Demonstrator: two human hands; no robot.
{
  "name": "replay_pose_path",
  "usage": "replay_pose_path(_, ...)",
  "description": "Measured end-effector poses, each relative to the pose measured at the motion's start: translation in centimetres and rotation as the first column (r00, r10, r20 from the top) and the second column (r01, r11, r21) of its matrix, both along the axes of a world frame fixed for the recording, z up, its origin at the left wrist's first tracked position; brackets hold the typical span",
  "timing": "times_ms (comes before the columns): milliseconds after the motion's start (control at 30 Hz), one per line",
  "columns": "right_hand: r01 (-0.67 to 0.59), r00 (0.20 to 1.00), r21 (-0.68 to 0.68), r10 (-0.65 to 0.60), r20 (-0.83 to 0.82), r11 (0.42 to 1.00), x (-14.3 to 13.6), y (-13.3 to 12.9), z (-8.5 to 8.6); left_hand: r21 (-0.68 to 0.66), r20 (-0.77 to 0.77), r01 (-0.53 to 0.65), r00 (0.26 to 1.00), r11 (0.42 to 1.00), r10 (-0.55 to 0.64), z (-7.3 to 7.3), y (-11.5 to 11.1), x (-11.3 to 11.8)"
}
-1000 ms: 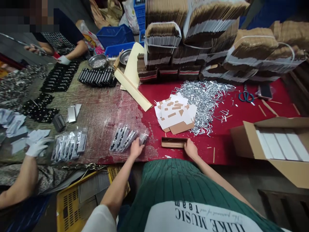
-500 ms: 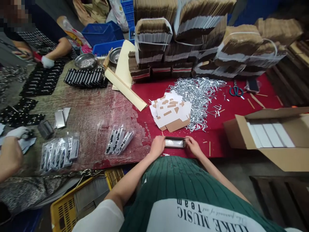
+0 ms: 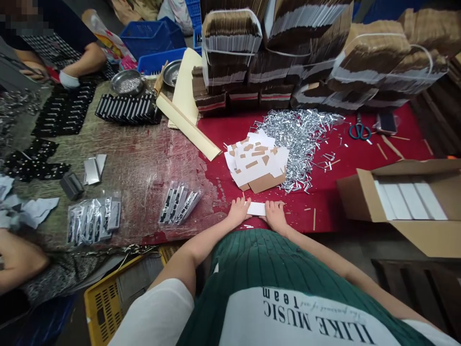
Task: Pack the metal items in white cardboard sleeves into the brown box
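Note:
A small white cardboard box [image 3: 256,208] lies near the front edge of the red-covered table, its white top facing up. My left hand [image 3: 238,212] grips its left end, and my right hand [image 3: 276,216] is closed over the right end with the fingers on top. Whatever is inside the box is hidden. Just beyond it lie white and brown card pieces [image 3: 257,161], beside a heap of small shiny metal pieces [image 3: 297,144].
An open carton [image 3: 351,194] with white boxes stands at the right. Banded cardboard stacks [image 3: 230,53] rise at the back. Bagged metal parts [image 3: 179,204] lie to the left. Scissors [image 3: 359,131] lie at the back right. Two co-workers' arms show at the left.
The box, open before with a bagged item showing, is now closed with its white top up. My hands have moved inward over its ends. A co-worker's gloved hand at the left has shifted.

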State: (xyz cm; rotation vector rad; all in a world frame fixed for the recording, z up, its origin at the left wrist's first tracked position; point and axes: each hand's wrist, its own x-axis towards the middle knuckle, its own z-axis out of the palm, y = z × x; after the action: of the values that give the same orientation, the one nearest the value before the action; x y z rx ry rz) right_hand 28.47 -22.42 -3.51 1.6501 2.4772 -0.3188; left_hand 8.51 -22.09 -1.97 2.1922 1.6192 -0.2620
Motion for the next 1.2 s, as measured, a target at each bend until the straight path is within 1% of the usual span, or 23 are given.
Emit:
replay_pose_path(67, -0.067, 0.997, -0.019, 0.067, -0.028, 0.998, 0.3, 0.4, -0.3, 0.021, -0.015, 0.067, 0.998, 0.998, -0.067, -0.2, 0.0, 0.0)
replay_pose_path(167, -0.222, 0.972, -0.077, 0.215, -0.089, 0.972, 1.6, 1.7, -0.6, 0.001, -0.002, 0.18, 0.984, 0.984, -0.18, -0.3, 0.5, -0.4)
replay_pose_path(233, -0.285, 0.957, -0.059, 0.28, -0.083, 0.957, 2.2, 2.2, -0.8, 0.02, -0.019, 0.221, 0.975, 0.975, -0.22, -0.4, 0.5, -0.7)
replay_pose_path(367, -0.341, 0.94, 0.025, 0.342, 0.001, 0.94, 2.4, 1.6, -1.2, 0.1, -0.096, 0.28, 0.958, 0.955, -0.27, -1.0, -0.6, -0.5)
replay_pose_path(500, -0.31, 0.95, 0.056, 0.308, 0.052, 0.949, 1.1, 0.8, -0.9, 0.104, -0.148, 0.3, 0.947, 0.948, -0.284, -1.5, -1.4, 0.0)
replay_pose_path(567, -0.286, 0.958, 0.042, 0.284, 0.048, 0.957, -0.4, 1.1, -0.4, 0.101, -0.123, 0.285, 0.954, 0.953, -0.273, -1.5, -1.5, 0.2)
replay_pose_path(633, -0.255, 0.966, -0.027, 0.256, 0.028, 0.967, -2.2, 1.8, 0.2, 0.093, -0.061, 0.223, 0.974, 0.97, -0.218, -1.4, -1.3, 0.2)
replay_pose_path(700, -0.227, 0.974, -0.173, 0.224, -0.037, 0.958, -3.1, 2.6, 1.0, 0.035, 0.059, 0.114, 0.992, 0.993, -0.116, -1.2, -0.6, 0.1)
replay_pose_path(733, -0.211, 0.977, -0.264, 0.193, -0.092, 0.941, -2.9, 3.0, 1.6, -0.007, 0.147, 0.046, 0.988, 0.999, -0.045, -0.9, -0.1, -0.1)
replay_pose_path(767, -0.192, 0.976, -0.345, 0.142, -0.164, 0.919, -2.0, 3.3, 2.4, -0.049, 0.254, -0.036, 0.966, 0.998, 0.047, -0.7, 0.7, -0.4)
replay_pose_path(800, -0.17, 0.965, -0.41, 0.067, -0.253, 0.896, -0.5, 3.5, 3.3, -0.086, 0.371, -0.135, 0.915, 0.987, 0.158, -0.4, 1.6, -0.8)
replay_pose_path(833, -0.138, 0.936, -0.453, -0.033, -0.349, 0.881, 1.7, 3.6, 4.5, -0.12, 0.48, -0.245, 0.834, 0.962, 0.272, -0.1, 2.6, -1.3)
replay_pose_path(867, -0.095, 0.885, -0.472, -0.142, -0.443, 0.876, 4.5, 3.7, 6.0, -0.15, 0.569, -0.375, 0.724, 0.915, 0.39, 0.1, 3.8, -1.9)
replay_pose_path(900, -0.039, 0.816, -0.467, -0.242, -0.525, 0.883, 7.8, 3.7, 7.7, -0.176, 0.616, -0.496, 0.618, 0.85, 0.488, 0.3, 5.0, -2.5)
replay_pose_path(933, 0.038, 0.74, -0.453, -0.329, -0.586, 0.891, 11.6, 3.7, 9.6, -0.194, 0.627, -0.599, 0.533, 0.776, 0.568, 0.3, 6.2, -3.1)
replay_pose_path(967, 0.146, 0.68, -0.43, -0.406, -0.61, 0.891, 15.7, 3.8, 11.6, -0.202, 0.615, -0.683, 0.469, 0.702, 0.634, 0.2, 7.4, -3.5)
replay_pose_path(1000, 0.276, 0.647, -0.382, -0.464, -0.605, 0.882, 19.9, 4.0, 13.5, -0.196, 0.589, -0.745, 0.431, 0.638, 0.684, 0.1, 8.4, -3.8)
replay_pose_path(1033, 0.416, 0.629, -0.318, -0.522, -0.576, 0.852, 24.1, 4.4, 15.2, -0.184, 0.561, -0.79, 0.405, 0.585, 0.723, -0.1, 9.3, -3.9)
replay_pose_path(1067, 0.549, 0.629, -0.248, -0.59, -0.507, 0.798, 28.1, 5.0, 16.4, -0.173, 0.537, -0.822, 0.382, 0.542, 0.752, -0.4, 10.1, -3.8)
replay_pose_path(1100, 0.669, 0.626, -0.175, -0.674, -0.392, 0.723, 31.6, 5.7, 17.1, -0.164, 0.519, -0.847, 0.362, 0.505, 0.774, -0.6, 10.8, -3.5)
replay_pose_path(1133, 0.758, 0.605, -0.103, -0.754, -0.255, 0.644, 34.6, 6.4, 17.1, -0.155, 0.507, -0.867, 0.342, 0.474, 0.791, -0.8, 11.4, -3.1)
replay_pose_path(1167, 0.809, 0.577, -0.049, -0.807, -0.127, 0.586, 37.0, 7.2, 16.5, -0.147, 0.499, -0.882, 0.324, 0.447, 0.804, -1.0, 11.9, -2.6)
replay_pose_path(1200, 0.831, 0.555, -0.022, -0.832, -0.014, 0.555, 38.6, 7.9, 15.4, -0.139, 0.492, -0.895, 0.309, 0.424, 0.814, -1.1, 12.3, -2.0)
